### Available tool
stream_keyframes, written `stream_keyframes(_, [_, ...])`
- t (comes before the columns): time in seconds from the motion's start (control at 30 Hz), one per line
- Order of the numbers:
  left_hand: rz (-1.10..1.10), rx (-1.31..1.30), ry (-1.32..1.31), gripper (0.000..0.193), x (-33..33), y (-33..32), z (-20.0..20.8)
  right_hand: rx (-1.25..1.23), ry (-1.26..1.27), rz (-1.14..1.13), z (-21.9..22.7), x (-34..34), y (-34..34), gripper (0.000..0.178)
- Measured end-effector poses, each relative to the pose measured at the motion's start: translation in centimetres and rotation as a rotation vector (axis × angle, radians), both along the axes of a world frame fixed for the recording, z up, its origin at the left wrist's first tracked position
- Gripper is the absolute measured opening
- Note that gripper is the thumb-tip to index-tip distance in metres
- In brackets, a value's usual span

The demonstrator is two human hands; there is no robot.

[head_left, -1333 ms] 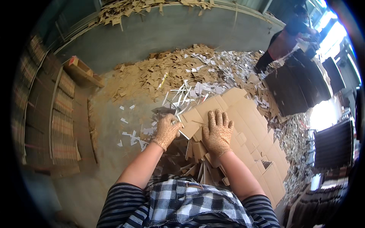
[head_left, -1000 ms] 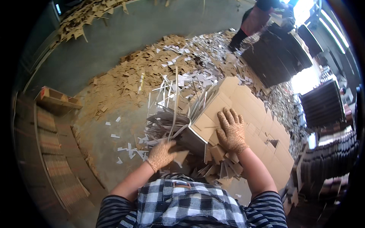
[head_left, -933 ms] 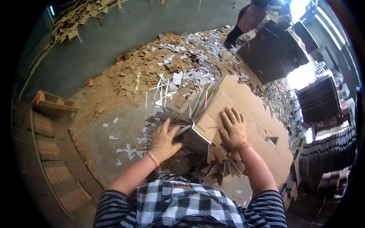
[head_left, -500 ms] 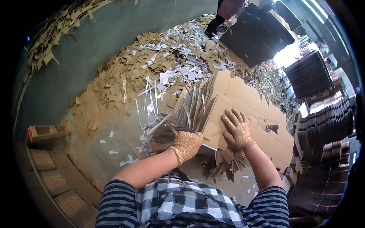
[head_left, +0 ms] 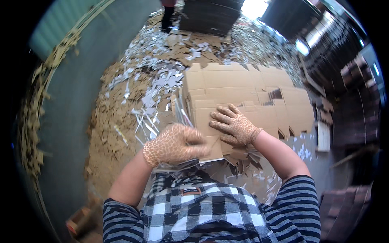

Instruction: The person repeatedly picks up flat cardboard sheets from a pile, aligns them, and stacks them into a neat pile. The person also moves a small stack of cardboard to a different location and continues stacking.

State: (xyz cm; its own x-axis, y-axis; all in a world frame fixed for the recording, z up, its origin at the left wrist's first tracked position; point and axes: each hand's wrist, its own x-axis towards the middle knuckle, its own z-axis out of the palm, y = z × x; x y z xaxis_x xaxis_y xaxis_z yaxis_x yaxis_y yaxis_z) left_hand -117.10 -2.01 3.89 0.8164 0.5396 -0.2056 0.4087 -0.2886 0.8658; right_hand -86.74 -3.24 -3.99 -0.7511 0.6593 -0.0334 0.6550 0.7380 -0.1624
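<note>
A stack of flat die-cut cardboard sheets (head_left: 239, 85) lies before me, its top brown with creases, tabs and slots. My right hand (head_left: 233, 124), in a tan patterned glove, lies flat on the top sheet with its fingers spread. At the stack's near left corner is my left hand (head_left: 174, 143), gloved alike. Motion smears its fingertips, but a gap shows between fingers and thumb, and nothing is visible in them. Torn dark cardboard scraps (head_left: 241, 158) stick out under the stack's near edge, and pale thin strips (head_left: 148, 123) lie left of it.
Brown and white cardboard offcuts (head_left: 117, 105) cover the floor to the left and ahead. A grey wall (head_left: 77, 93) runs along the left. Tall dark stacks (head_left: 210, 16) stand at the back and right. A person's legs (head_left: 167, 18) show at the far end.
My view has turned to the right. The left hand has loosened from its closed pose at the stack's left edge, and the fanned sheet edges there look more closed up. The right hand stays flat on top.
</note>
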Motion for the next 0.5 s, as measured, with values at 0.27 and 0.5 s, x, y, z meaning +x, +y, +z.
stream_keyframes(0.27, [-0.01,0.535,-0.239,0.051,13.1,8.8,-13.3,0.121,-0.028,-0.528,1.2,-3.8,-4.2,0.044])
stream_keyframes(0.5, [-0.243,0.827,0.164,0.067,14.7,6.0,-11.6,-0.306,0.67,-1.956,-4.1,-15.8,-15.0,0.053])
